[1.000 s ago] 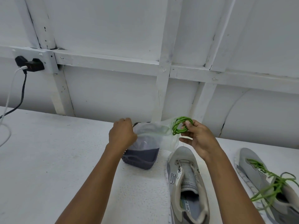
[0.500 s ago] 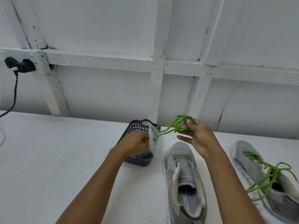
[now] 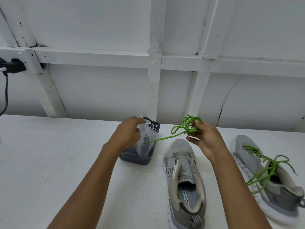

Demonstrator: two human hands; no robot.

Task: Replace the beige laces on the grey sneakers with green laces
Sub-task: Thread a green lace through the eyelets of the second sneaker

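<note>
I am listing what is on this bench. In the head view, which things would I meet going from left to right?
Black plug on the wall → dark basket → grey sneaker without laces → grey sneaker with green laces. Overlapping things are left out.

Open table [image 3: 49, 154] left of the basket [image 3: 137, 158]; narrow gap between basket and unlaced sneaker [image 3: 183, 171].

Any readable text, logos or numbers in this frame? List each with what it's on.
"MORY FO": on the insole of the unlaced sneaker; the rest is hidden.
Green print beside it: too blurred to read.
Striped emblem on that sneaker's side: no legible letters.
Nothing else is readable.
</note>
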